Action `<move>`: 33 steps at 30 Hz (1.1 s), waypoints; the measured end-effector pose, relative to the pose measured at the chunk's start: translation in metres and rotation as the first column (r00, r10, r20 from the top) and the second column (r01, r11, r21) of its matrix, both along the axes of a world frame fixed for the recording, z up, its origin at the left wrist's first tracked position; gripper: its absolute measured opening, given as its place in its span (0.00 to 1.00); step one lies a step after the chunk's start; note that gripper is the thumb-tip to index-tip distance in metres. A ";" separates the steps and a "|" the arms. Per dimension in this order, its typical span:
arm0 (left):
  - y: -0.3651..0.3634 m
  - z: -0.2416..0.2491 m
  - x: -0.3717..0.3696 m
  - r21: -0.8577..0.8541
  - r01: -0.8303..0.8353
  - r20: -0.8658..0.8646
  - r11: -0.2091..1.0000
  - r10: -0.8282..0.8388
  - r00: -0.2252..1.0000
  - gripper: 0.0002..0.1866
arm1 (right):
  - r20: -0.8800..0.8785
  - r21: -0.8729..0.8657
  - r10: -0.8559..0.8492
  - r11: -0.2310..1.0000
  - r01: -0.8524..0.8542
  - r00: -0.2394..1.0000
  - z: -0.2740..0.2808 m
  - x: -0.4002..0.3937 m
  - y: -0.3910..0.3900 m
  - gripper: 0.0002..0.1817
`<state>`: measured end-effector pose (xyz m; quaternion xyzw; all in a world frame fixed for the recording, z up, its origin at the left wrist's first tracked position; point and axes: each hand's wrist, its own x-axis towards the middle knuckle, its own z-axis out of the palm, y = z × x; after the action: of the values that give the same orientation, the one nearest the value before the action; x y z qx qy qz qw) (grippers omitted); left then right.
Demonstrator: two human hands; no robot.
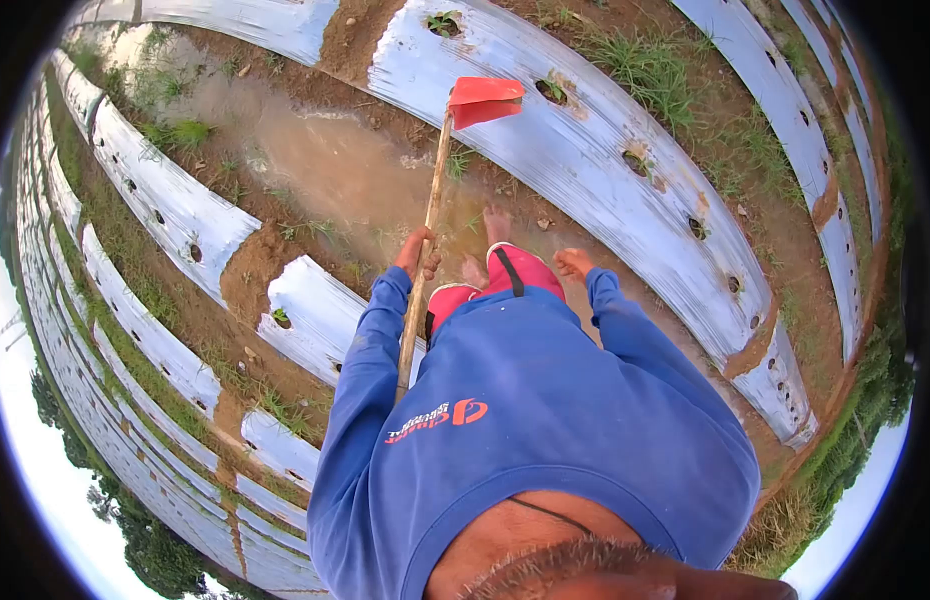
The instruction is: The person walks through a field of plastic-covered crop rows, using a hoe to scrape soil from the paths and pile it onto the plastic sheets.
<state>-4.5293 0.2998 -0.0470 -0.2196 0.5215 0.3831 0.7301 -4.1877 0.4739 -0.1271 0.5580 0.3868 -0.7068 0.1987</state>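
My left hand (415,252) is wrapped around the wooden handle of a hoe (437,190). The hoe's red blade (487,100) is at the far end of the handle, in front of the edge of a plastic-covered bed. The lower handle runs back past my left forearm along my side. My right hand (573,263) hangs beside my right thigh, holding nothing that I can see, its fingers loosely bent and apart. My bare feet (497,222) stand in the wet furrow between the hands.
Muddy water (335,165) lies in the furrow ahead and to the left. Beds under silvery plastic mulch (585,130) run on both sides, with planting holes and small seedlings (443,24). Grass tufts (650,75) grow between beds. Soil mounds (255,265) cover parts of the plastic.
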 end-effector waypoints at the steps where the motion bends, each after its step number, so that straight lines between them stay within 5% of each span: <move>1: 0.019 0.004 -0.005 -0.005 0.030 -0.056 1.000 -0.030 0.998 0.16 | -0.019 -0.009 -0.041 0.999 0.040 0.999 0.000 -0.005 0.005 0.17; 9: 0.112 0.032 -0.006 -0.017 0.131 -0.358 0.991 -0.128 0.925 0.14 | -0.057 -0.021 -0.078 0.997 0.077 0.995 0.000 -0.033 0.054 0.15; 13: 0.104 0.017 -0.015 0.013 0.096 -0.247 0.995 -0.090 0.965 0.14 | -0.017 -0.032 -0.094 0.995 0.094 0.995 0.001 -0.044 0.067 0.16; 18: 0.031 0.002 -0.055 0.033 -0.123 0.090 0.992 0.120 0.989 0.14 | 0.014 -0.042 -0.014 0.999 0.015 1.000 0.011 -0.070 0.068 0.17; 21: -0.034 0.000 -0.074 -0.037 -0.252 0.092 0.967 0.254 0.963 0.14 | 0.054 -0.004 0.013 1.000 -0.013 0.998 0.007 -0.090 0.060 0.18; 27: -0.156 -0.016 -0.138 -0.255 -0.496 -0.187 0.830 0.461 0.868 0.12 | 0.101 -0.065 0.067 0.996 -0.061 0.993 0.009 -0.151 0.034 0.18; 30: -0.211 -0.048 -0.171 -0.288 -0.556 -0.281 0.780 0.486 0.828 0.12 | 0.082 -0.020 0.250 0.968 -0.249 0.965 0.022 -0.195 0.024 0.20; 33: -0.254 -0.077 -0.194 -0.289 -0.656 -0.311 0.697 0.580 0.753 0.13 | -0.005 0.027 0.194 0.981 -0.194 0.981 0.043 -0.240 0.015 0.21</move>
<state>-4.7230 0.0454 -0.1235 -0.4813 0.5495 0.5176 0.4455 -4.4280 0.4886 -0.0838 0.5177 0.4493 -0.6810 0.2577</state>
